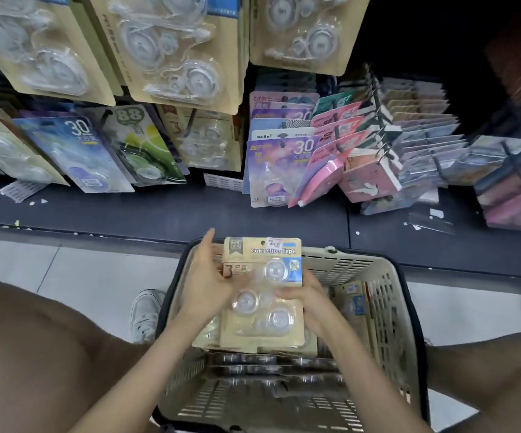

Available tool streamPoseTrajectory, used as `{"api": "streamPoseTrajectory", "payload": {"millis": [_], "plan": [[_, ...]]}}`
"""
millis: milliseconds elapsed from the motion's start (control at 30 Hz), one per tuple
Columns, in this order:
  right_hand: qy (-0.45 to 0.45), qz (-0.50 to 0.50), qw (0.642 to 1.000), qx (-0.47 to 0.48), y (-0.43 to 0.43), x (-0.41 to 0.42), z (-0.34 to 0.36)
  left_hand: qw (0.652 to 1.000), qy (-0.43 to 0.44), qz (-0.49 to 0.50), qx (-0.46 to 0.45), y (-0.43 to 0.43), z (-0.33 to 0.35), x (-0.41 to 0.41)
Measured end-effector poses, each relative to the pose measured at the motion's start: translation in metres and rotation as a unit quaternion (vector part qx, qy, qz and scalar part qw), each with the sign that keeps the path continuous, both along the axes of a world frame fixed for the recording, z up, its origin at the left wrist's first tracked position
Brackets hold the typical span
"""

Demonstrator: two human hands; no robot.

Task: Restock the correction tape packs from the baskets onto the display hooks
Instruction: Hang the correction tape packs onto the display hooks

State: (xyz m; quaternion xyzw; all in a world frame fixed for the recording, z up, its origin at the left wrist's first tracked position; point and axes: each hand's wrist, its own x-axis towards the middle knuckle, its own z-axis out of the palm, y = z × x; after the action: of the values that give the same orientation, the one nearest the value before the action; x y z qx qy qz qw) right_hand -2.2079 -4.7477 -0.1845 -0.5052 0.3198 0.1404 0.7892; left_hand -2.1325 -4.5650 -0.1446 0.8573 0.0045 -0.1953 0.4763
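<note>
Nearest us, the basket (384,295) sat between our knees, with dark flat items (268,367) stacked in its near end. Over its far half we held a small stack of correction tape packs (263,320). Their long axis ran from 6 to 12 o'clock, with the hang-hole ends pointing away toward the shelf.

Our right hand (310,304) gripped the stack's right edge from 3 o'clock, fingers curled under the card. Our left hand (209,285) held the left edge from 9 o'clock, forefinger straight toward 12; its other fingers were hidden behind the card.

The topmost pack was slid toward 12 o'clock. It was a beige card printed "Correction Tape", with a blue corner, a price sticker beside the hole, and clear round blisters.

Farther off, at 11 o'clock, a matching beige pack (209,145) hung on a black display hook (191,123). We judged that the next move was a lift up and away toward that hook, which lay nearer the left hand.
</note>
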Motion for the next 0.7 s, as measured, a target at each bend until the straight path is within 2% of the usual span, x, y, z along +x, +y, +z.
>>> {"api": "streamPoseTrajectory", "payload": {"millis": [67, 100, 200, 267, 400, 433, 500, 567, 633, 700], "plan": [[-0.008, -0.008, 0.999, 0.039, 0.0, -0.003, -0.003, 0.998, -0.004, 0.039, 0.04, 0.002, 0.007, -0.001], [-0.018, -0.009, 0.998, 0.056, 0.001, -0.002, -0.007, 0.999, 0.015, 0.046, 0.017, 0.004, 0.011, -0.002], [-0.061, 0.026, 0.995, 0.071, 0.005, 0.009, -0.007, 0.98, 0.129, 0.049, -0.141, 0.002, 0.021, -0.007], [-0.07, 0.043, 0.995, 0.051, 0.007, 0.015, -0.007, 0.979, 0.124, 0.047, -0.157, -0.003, 0.023, -0.005], [-0.019, -0.012, 0.998, 0.053, 0.005, 0.018, -0.014, 0.992, 0.053, 0.089, -0.072, -0.002, 0.027, 0.013], [0.011, -0.022, 0.999, 0.023, 0.006, 0.018, -0.018, 0.994, 0.028, 0.101, -0.04, 0.002, 0.028, 0.019], [0.062, 0.028, 0.992, -0.108, 0.012, 0.019, -0.029, 0.993, -0.021, 0.116, 0.01, 0.012, 0.036, 0.031], [0.091, 0.129, 0.96, -0.232, 0.021, 0.02, -0.041, 0.989, -0.07, 0.12, 0.058, 0.02, 0.046, 0.04], [0.106, 0.186, 0.94, -0.265, 0.033, 0.023, -0.056, 0.979, -0.11, 0.132, 0.111, 0.024, 0.053, 0.045], [0.118, 0.181, 0.944, -0.249, 0.044, 0.028, -0.067, 0.97, -0.134, 0.15, 0.138, 0.025, 0.055, 0.048]]}}
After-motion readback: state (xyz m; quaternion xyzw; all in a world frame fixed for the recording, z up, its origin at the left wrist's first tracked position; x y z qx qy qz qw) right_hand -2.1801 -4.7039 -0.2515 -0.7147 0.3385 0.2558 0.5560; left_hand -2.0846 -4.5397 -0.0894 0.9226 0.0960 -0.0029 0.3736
